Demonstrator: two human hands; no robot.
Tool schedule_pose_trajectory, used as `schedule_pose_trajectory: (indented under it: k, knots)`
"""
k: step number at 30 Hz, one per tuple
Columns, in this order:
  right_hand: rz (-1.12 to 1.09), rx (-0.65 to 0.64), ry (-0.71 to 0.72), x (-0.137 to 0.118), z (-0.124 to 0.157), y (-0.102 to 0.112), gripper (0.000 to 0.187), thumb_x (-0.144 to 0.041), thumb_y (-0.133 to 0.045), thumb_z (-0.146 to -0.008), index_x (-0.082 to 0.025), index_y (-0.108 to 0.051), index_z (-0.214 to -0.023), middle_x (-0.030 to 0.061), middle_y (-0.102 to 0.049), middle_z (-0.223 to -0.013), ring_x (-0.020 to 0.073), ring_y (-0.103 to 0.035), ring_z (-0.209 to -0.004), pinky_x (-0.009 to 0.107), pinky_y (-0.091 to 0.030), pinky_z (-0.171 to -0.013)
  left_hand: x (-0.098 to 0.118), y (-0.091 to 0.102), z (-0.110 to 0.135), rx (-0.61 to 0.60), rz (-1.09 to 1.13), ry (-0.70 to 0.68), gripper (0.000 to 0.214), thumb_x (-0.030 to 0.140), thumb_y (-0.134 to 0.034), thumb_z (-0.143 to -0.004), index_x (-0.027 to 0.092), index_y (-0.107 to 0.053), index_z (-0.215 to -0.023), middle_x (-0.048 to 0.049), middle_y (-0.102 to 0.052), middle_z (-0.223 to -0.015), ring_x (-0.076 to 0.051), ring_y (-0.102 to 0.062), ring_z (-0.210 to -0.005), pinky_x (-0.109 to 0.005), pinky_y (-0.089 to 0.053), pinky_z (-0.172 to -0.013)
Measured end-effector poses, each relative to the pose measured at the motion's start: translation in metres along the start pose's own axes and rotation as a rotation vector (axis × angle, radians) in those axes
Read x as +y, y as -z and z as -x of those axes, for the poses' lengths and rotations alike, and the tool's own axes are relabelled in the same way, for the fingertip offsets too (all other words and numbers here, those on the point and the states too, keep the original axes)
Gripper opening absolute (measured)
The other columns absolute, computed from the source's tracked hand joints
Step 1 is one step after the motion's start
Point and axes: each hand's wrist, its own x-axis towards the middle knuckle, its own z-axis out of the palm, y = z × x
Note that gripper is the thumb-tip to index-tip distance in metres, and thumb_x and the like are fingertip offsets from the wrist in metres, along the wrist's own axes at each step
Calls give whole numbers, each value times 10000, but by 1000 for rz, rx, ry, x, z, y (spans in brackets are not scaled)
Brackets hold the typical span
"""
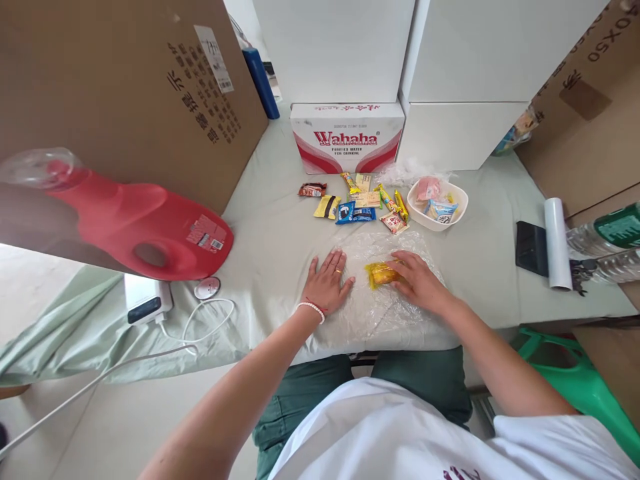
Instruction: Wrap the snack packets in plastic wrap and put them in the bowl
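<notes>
My left hand (pixel 327 283) lies flat on the cloth with its fingers spread, at the left edge of a clear plastic sheet (pixel 365 313). On that sheet is a snack in a yellow transparent wrapper (pixel 379 274). The fingers of my right hand (pixel 417 280) are curled over the right end of this snack, which they partly hide. Beyond my hands lie several small packaged snacks, among them a yellow packet (pixel 327 207), blue packets (pixel 345 213) and a red-and-white packet (pixel 394 223). A white bowl (pixel 434 224) beside them holds more packets.
A Wahaha carton (pixel 349 140) stands behind the snacks, before white boxes (pixel 465 133). At left are a red detergent bottle (pixel 150 230), a white power bank (pixel 146 300) and its cable. A white roll (pixel 557 243) and plastic bottles (pixel 613 230) sit at right.
</notes>
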Motion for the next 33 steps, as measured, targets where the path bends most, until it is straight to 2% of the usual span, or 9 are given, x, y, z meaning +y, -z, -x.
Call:
schedule_pose_trajectory:
  k: [3,7,10,13,18,23,26,29,33]
  knots:
    - [-91,79,20,0,29,8,439,-366,-562,-1041,-335,-591,-1477,135,-608,-1457,326,-552,-1374,608,-508,-1127,-1,0,0,9,0,-4,697,517,-290,-1073,182,-291,-1684,-110,-314,-1741,-265,-289,-1623,-575,-140,-1329]
    - [-74,-13,45,-6,71,-2,483,-470,-655,-1002,-314,-616,-1457,138,-581,-1520,340,-533,-1421,611,-479,-1176,-2,0,-1,19,0,-11,686,510,-289,-1076,188,-300,-1682,-115,-330,-1734,-274,-306,-1616,-581,-164,-1322]
    - [-26,-6,42,-9,91,-18,446,-427,-637,-1021,-274,-636,-1440,150,-554,-1564,341,-522,-1449,638,-439,-1205,-3,-1,0,20,-7,-20,673,505,-307,-1076,204,-316,-1677,-122,-345,-1728,-288,-325,-1608,-600,-196,-1311]
    - [-26,84,28,-13,99,-28,323,-314,-564,-1056,-247,-701,-1340,156,-598,-1509,314,-565,-1392,592,-515,-1143,-3,0,2,74,-19,-17,657,518,-388,-1060,229,-382,-1651,-139,-294,-1747,-325,-311,-1612,-627,-237,-1288]
    - [-47,124,60,-18,95,-24,311,-156,-515,-1020,-259,-764,-1174,132,-661,-1376,285,-607,-1258,524,-602,-1006,-1,8,12,255,-8,-156,516,389,-468,-1050,246,-545,-1540,-134,-459,-1669,-307,-342,-1601,-616,-164,-1324]
    - [-60,89,78,-18,75,-5,299,-174,-515,-1029,-241,-779,-1152,133,-677,-1227,265,-602,-1136,440,-598,-918,-5,13,20,14,236,-399,486,113,-401,-959,268,-723,-1288,-68,-761,-1319,-197,-630,-1363,-489,-344,-1297]
    - [-26,-7,78,-17,55,9,296,-228,-512,-1054,-234,-792,-1151,119,-695,-1068,260,-589,-1021,428,-566,-900,-18,21,28,-87,464,-338,423,220,-460,-977,258,-691,-1329,-74,-741,-1362,-220,-656,-1327,-495,-392,-1271]
    - [-18,-106,73,-18,40,20,327,-248,-478,-1076,-205,-794,-1150,117,-705,-972,260,-578,-953,417,-538,-868,-33,33,42,-70,604,-285,451,341,-509,-994,238,-632,-1415,-105,-644,-1507,-283,-543,-1463,-517,-397,-1262]
    - [-86,-147,57,-19,36,24,346,-272,-450,-1095,-181,-780,-1152,111,-709,-941,247,-586,-924,387,-525,-857,-37,43,66,-156,535,-447,637,224,-585,-850,274,-555,-1484,-84,-525,-1628,-314,-409,-1564,-602,-224,-1325]
